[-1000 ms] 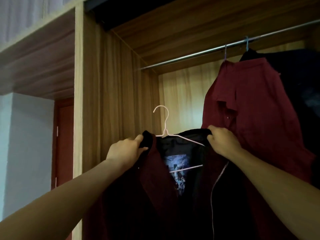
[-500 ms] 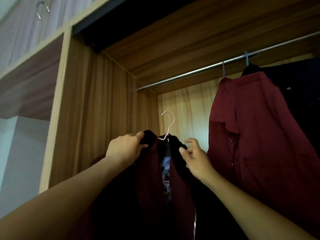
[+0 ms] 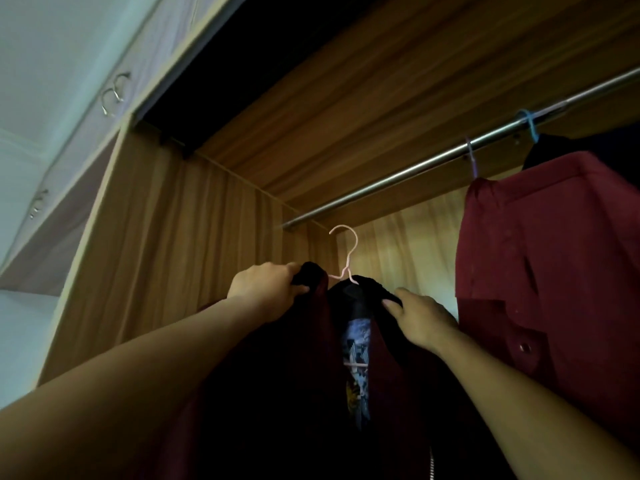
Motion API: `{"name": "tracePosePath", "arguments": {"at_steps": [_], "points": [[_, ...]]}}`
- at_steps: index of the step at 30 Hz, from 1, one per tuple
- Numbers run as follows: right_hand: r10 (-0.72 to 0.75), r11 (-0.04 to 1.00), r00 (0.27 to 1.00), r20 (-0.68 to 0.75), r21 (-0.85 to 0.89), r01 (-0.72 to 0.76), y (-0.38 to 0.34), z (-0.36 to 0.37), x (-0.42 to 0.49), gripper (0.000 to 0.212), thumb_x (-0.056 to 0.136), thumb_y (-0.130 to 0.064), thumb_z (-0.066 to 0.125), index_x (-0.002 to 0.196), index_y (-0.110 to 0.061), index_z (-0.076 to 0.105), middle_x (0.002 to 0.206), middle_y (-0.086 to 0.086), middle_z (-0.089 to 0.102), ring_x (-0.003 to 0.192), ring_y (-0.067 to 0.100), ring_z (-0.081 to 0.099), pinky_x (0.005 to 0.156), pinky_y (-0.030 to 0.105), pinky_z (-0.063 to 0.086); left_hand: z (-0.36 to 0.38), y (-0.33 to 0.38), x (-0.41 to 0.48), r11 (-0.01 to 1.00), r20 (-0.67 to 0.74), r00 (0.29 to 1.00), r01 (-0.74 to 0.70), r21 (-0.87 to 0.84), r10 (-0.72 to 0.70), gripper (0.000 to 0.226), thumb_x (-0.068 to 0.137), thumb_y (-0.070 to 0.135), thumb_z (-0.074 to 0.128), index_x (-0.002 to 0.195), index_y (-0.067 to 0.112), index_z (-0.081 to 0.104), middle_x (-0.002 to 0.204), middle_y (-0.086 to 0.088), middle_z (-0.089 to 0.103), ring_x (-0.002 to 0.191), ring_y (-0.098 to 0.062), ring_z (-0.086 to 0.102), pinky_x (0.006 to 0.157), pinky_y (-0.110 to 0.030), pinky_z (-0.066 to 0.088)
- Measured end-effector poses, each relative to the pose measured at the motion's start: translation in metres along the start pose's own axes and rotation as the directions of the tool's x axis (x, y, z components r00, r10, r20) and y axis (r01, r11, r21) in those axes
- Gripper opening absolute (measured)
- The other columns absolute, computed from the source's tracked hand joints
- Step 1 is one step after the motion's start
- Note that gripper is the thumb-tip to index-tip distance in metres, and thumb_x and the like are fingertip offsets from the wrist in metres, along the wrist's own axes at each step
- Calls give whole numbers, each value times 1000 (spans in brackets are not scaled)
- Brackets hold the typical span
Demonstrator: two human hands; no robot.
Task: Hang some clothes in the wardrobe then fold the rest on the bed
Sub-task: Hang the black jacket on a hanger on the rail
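Observation:
A dark red jacket with a black collar [image 3: 304,358] sits on a pale pink hanger [image 3: 346,258], held up inside the wardrobe. Its hook points up, a little below the left end of the metal rail [image 3: 398,176]. My left hand [image 3: 266,285] grips the left side of the collar. My right hand [image 3: 419,317] grips the right side of the collar. A printed lining shows between the jacket's open fronts, and a zip runs down at the bottom.
A dark red shirt [image 3: 554,271] hangs on the rail at right on a purple hook, with a dark garment [image 3: 571,147] on a blue hook behind it. The wardrobe's wooden side wall [image 3: 207,237] is at left. Upper cupboard handles [image 3: 114,93] show at top left.
The jacket and hanger have risen toward the rail as the view tilted up. My right hand let go of the far shoulder, moved in and now grips the collar near the hook.

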State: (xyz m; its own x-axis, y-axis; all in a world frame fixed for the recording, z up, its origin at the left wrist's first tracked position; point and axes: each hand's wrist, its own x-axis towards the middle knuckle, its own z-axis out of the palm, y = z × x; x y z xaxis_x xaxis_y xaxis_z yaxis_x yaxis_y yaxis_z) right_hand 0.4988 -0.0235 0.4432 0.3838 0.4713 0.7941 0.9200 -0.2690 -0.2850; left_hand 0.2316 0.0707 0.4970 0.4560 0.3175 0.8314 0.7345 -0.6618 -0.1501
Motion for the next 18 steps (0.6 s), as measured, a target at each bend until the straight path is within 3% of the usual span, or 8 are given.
{"name": "tracePosePath", "arguments": {"at_steps": [3,7,11,14,18], "points": [[-8,999,998,-66,-43,6,-1,-4,24,32,105,-54,33,110,-29,51,103,5,65,83,28,55,70,37,45,-9,6,26,999,39,999,15,41,-16,44,100,56,46,136,32,51,109,2,64,97,-21,64,77,-38,55],[-48,995,993,-112,-98,37,4,-6,53,35,109,-45,32,115,-19,54,109,10,67,95,31,62,68,34,39,-14,15,53,992,7,1000,-21,125,21,41,100,57,46,129,30,58,109,2,63,100,-21,63,72,-34,47],[9,995,996,-88,-100,-18,7,-9,82,35,108,-46,29,114,-21,54,111,11,66,88,30,59,71,35,44,-21,23,80,980,-4,1000,-8,198,9,42,99,58,49,125,26,60,120,-2,62,104,-23,61,72,-35,42],[23,992,997,-73,-121,-32,6,-8,103,31,108,-47,29,106,-25,51,113,10,65,94,32,61,79,41,49,-25,25,94,977,21,1000,4,212,-9,46,98,59,50,123,21,60,105,-2,58,89,-20,56,70,-35,44],[64,990,996,-67,-118,-71,-3,-12,126,35,108,-45,30,124,-27,55,122,10,62,107,34,61,94,48,49,-27,18,111,973,2,1000,-3,232,2,48,97,59,50,127,23,59,100,2,56,87,-20,56,69,-34,45]]}}
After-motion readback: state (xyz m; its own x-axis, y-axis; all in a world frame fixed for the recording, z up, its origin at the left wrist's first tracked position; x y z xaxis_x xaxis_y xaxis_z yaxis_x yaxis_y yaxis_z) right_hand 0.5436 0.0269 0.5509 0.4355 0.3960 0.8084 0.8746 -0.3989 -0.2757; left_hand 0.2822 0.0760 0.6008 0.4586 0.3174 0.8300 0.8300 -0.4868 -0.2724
